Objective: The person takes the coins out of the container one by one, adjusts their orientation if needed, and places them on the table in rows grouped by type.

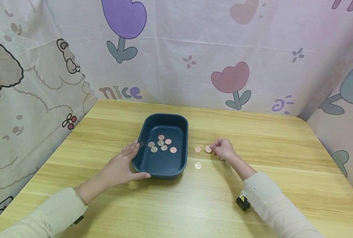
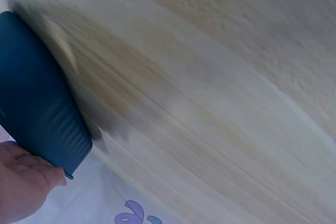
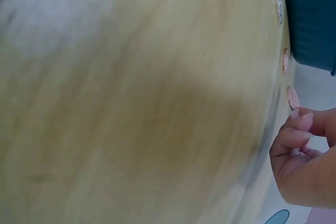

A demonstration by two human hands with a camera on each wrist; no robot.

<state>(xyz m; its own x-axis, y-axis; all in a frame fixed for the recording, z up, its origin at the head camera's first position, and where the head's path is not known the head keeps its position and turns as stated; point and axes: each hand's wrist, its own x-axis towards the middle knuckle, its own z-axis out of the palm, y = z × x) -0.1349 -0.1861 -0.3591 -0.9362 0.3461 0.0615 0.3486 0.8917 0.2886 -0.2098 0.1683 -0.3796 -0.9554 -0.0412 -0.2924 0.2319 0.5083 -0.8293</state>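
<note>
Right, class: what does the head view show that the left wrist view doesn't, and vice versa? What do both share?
Only head: the right hand pinching a coin, more coins inside the container and on the table.
Only left wrist: ridges on the container's outer wall.
Both: the container itself, the left hand touching it, the wooden table and the printed cloth.
</note>
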